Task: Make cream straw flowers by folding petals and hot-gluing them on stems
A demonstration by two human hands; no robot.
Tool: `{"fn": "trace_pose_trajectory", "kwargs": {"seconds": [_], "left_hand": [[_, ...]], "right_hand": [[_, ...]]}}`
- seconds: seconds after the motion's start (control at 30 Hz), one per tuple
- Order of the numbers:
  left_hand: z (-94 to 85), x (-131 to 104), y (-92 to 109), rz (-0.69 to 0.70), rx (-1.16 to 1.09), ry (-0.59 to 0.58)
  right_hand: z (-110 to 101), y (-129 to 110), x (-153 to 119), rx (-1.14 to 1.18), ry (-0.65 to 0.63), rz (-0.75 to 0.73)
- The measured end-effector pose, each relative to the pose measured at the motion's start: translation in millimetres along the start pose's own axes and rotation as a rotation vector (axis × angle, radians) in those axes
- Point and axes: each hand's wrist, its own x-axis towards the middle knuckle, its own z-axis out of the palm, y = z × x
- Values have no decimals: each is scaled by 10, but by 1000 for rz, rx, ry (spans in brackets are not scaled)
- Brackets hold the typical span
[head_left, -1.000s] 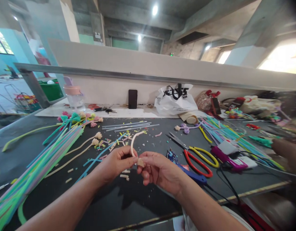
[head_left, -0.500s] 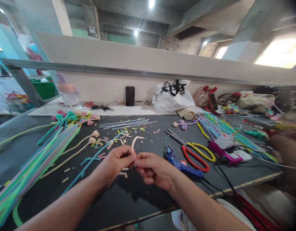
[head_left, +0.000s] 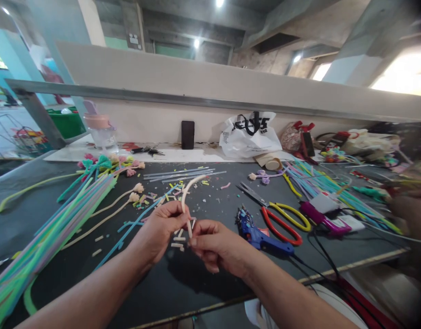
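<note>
A dark worktable [head_left: 183, 288] carries everything here. To the left of the grip a long sheaf of coloured straws [head_left: 60, 224] fans outward, some ends already tipped with small flower-like heads [head_left: 139, 188]. To the right of the grip lie a blue glue gun [head_left: 261, 237], red-handled scissors [head_left: 281, 230] and yellow-handled scissors [head_left: 292, 215]. Just behind and under the grip, short cut bits [head_left: 178, 240] are scattered.

The left hand [head_left: 162, 228] pinches a cream straw piece [head_left: 187, 189] between thumb and fingertips, near its lower end; the piece curves up and away from the hand, clear of the table. The right hand [head_left: 213, 242] is closed in a narrow pinch just below and beside that grip, at the lower tip of the same piece (whether it also holds a small separate bit cannot be told).

Judged from this, the step in hand is working the straw's end with the fingertips. The next move seems to call for a steady left pinch while the right fingers shape or fit the tip precisely.
</note>
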Motion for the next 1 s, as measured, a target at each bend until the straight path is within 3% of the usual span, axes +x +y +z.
{"fn": "trace_pose_trajectory", "kwargs": {"seconds": [0.23,0.4,0.73,0.87,1.0], "left_hand": [[-40,32,9,-10,82,-78],[-57,51,35,15,148,-59],[-56,78,-2,37,273,-84],[-39,63,-18,19,193,-82],[-33,50,-1,-20,-56,-79]], "right_hand": [[-118,-28,15,-6,-111,-57],[-234,-78,4,8,-102,-38],[-84,-82,-24,-146,-66,-19],[-25,-46,7,-155,-2,39],[30,-13,27,-183,11,77]]}}
